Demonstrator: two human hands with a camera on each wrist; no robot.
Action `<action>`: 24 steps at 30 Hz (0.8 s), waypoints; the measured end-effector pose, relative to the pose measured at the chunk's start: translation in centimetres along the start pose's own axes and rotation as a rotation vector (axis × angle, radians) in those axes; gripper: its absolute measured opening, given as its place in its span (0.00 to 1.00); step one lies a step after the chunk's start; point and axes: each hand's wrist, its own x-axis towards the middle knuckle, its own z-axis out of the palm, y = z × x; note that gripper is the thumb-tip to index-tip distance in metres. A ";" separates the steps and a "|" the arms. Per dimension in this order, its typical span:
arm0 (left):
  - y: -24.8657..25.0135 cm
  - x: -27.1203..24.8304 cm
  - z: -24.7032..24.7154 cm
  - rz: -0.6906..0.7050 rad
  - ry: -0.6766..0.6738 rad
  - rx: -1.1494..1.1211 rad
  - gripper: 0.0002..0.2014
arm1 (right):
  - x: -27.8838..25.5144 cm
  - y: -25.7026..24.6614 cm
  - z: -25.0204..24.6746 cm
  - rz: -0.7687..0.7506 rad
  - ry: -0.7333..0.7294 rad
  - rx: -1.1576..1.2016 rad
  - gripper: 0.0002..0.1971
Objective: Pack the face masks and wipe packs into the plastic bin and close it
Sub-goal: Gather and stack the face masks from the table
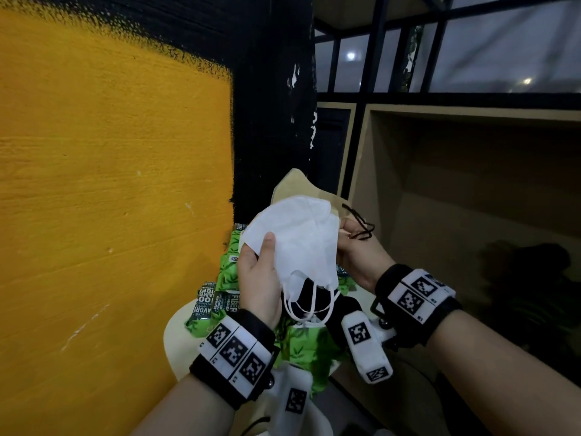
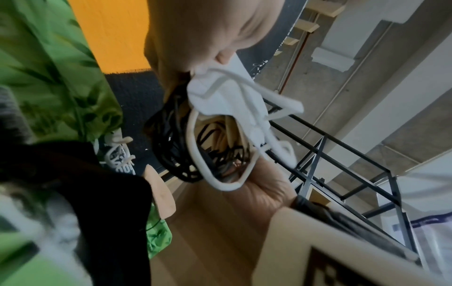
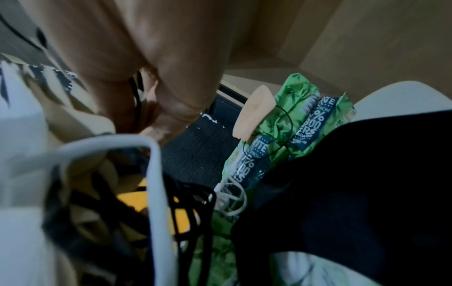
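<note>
I hold a stack of face masks up in front of me, a white mask on top and a beige mask behind it. My left hand grips the stack's left side, thumb on the white mask. My right hand pinches the right edge, where black ear loops stick out. White ear loops hang below. Under my hands lie green wipe packs, a loose beige mask and a black mask. No plastic bin shows in any view.
The packs rest on a white rounded surface. A yellow wall rises close on the left, with a black pillar straight ahead. Open wooden shelf compartments stand to the right under a black metal frame.
</note>
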 end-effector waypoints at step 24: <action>0.1 -0.2 -1.9 0.033 -0.105 0.224 0.09 | 0.0 -2.5 -0.2 -0.060 0.142 -0.454 0.13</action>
